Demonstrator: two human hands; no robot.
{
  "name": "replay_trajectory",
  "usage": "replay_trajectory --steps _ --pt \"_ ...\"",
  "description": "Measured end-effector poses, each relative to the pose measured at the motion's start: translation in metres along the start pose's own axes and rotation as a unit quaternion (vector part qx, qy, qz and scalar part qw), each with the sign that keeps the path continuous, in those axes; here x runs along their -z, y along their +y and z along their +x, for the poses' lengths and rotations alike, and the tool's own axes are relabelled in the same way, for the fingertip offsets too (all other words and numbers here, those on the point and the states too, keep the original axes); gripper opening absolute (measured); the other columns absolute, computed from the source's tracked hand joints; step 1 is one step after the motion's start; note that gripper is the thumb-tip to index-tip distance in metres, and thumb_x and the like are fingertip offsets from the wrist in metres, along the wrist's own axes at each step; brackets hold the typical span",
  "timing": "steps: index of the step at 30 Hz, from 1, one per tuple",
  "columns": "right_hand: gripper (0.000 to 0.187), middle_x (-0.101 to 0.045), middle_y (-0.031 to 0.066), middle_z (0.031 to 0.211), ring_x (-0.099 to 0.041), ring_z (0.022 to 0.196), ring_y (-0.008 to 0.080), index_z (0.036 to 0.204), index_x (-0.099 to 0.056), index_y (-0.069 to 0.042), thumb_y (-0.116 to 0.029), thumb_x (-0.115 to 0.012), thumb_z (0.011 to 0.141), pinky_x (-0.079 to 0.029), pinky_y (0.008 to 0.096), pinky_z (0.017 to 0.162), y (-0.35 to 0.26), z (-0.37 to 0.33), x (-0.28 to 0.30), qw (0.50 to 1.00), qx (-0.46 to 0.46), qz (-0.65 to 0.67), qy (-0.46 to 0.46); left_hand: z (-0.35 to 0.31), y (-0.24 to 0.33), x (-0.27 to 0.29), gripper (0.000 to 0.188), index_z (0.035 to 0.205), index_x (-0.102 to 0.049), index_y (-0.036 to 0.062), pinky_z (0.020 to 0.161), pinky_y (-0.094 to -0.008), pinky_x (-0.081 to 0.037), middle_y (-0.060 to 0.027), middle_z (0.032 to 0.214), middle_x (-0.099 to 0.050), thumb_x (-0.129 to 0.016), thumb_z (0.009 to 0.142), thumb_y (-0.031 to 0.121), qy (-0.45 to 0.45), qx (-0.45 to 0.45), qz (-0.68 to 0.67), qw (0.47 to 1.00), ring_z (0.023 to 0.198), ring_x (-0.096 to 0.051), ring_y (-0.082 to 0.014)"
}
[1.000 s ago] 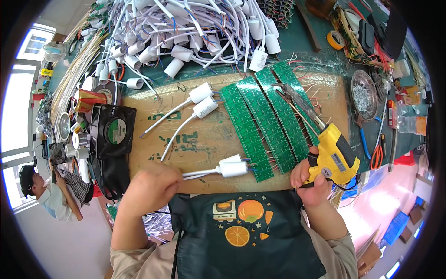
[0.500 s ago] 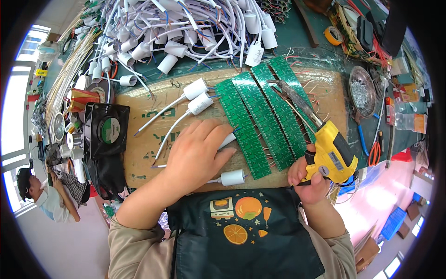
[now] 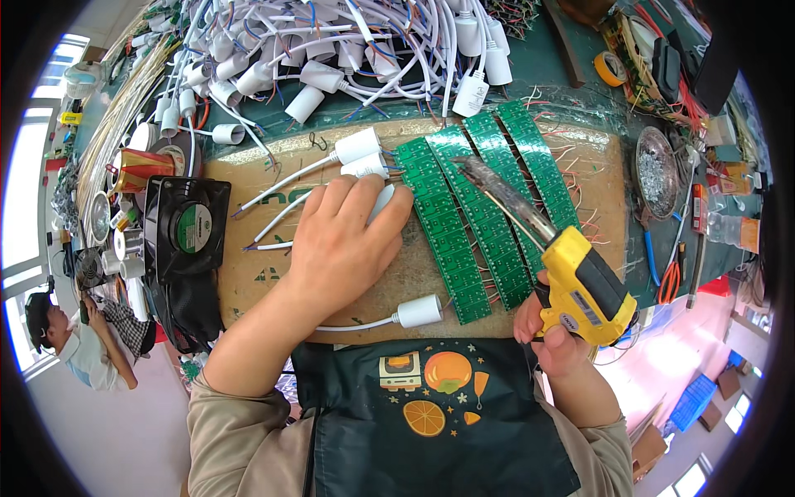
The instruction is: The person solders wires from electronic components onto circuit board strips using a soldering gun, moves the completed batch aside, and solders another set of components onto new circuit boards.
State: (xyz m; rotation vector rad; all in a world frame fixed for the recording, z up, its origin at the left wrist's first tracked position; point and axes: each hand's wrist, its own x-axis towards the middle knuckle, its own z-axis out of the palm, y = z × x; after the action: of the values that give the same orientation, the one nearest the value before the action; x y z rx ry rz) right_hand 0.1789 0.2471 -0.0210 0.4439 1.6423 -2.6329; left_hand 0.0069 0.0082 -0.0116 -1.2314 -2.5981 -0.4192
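My left hand [image 3: 344,236] is closed around a white cylindrical lamp holder [image 3: 382,202], partly hidden by the fingers. It lies just below two similar white holders, the upper one [image 3: 358,145] and the lower one [image 3: 364,166], whose cables run left and whose wires point at the green circuit boards [image 3: 443,224]. A further white holder with cable [image 3: 419,311] rests near the board's front edge. In my right hand [image 3: 553,335] is a yellow-and-black soldering gun [image 3: 584,290], gripped by its handle. Its dark tip points up and left above the circuit board strips.
A brown work board [image 3: 257,182] lies under the parts. Piled white holders with cables [image 3: 323,74] fill the back. At left stands a black fan [image 3: 189,224]; at right are a metal dish [image 3: 657,174], orange-handled scissors [image 3: 671,282] and yellow tape [image 3: 609,69]. Another person [image 3: 95,340] sits far left.
My left hand has moved up and away from me with the lamp holder, bringing it close to the other two. The soldering gun's tip has shifted left and slightly nearer.
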Motion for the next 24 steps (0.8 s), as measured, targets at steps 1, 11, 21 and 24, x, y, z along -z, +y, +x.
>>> replay_trajectory --steps 1,11,21,24 --pt "0.082 -0.052 0.0034 0.074 -0.052 0.06 0.0155 0.138 -0.042 -0.001 -0.044 -0.081 0.08 -0.045 0.0303 0.055 -0.002 0.0 -0.001 1.0 -0.021 -0.006 -0.004 -0.001 -0.001 -0.003 0.044 0.113 -0.063 0.0074 0.077 -0.0406 -0.05 -0.0109 0.106 -0.058 -0.071 0.07 0.003 0.008 0.002 -0.015 1.0 0.087 -0.058 -0.0296" --pt "0.082 -0.054 0.0054 0.072 -0.053 0.058 0.0153 0.138 -0.043 0.003 -0.043 -0.079 0.081 -0.046 0.0298 0.055 -0.013 0.007 -0.007 0.992 -0.077 -0.097 -0.025 -0.004 -0.003 -0.013 0.045 0.112 -0.065 0.006 0.075 -0.04 -0.05 -0.0127 0.105 -0.056 -0.071 0.068 0.001 0.019 0.011 -0.036 0.999 0.085 -0.058 -0.0302" --pt "0.078 -0.055 0.0063 0.071 -0.053 0.059 0.0157 0.136 -0.044 0.004 -0.04 -0.078 0.081 -0.046 0.0301 0.055 -0.013 0.01 -0.008 0.989 -0.094 -0.116 -0.021 -0.004 -0.005 -0.018 0.047 0.111 -0.065 0.0074 0.074 -0.0395 -0.049 -0.012 0.104 -0.056 -0.072 0.065 0.003 0.04 -0.004 -0.03 0.999 0.084 -0.057 -0.0297" --pt "0.074 -0.054 0.0065 0.071 -0.053 0.059 0.0159 0.131 -0.046 0.004 -0.04 -0.079 0.081 -0.046 0.0303 0.055 -0.013 0.011 -0.01 0.989 -0.099 -0.11 -0.015 -0.005 -0.005 -0.018 0.046 0.11 -0.066 0.0073 0.074 -0.0397 -0.049 -0.0121 0.104 -0.056 -0.073 0.065 0.003 0.044 0.0 -0.031 0.999 0.084 -0.057 -0.03"
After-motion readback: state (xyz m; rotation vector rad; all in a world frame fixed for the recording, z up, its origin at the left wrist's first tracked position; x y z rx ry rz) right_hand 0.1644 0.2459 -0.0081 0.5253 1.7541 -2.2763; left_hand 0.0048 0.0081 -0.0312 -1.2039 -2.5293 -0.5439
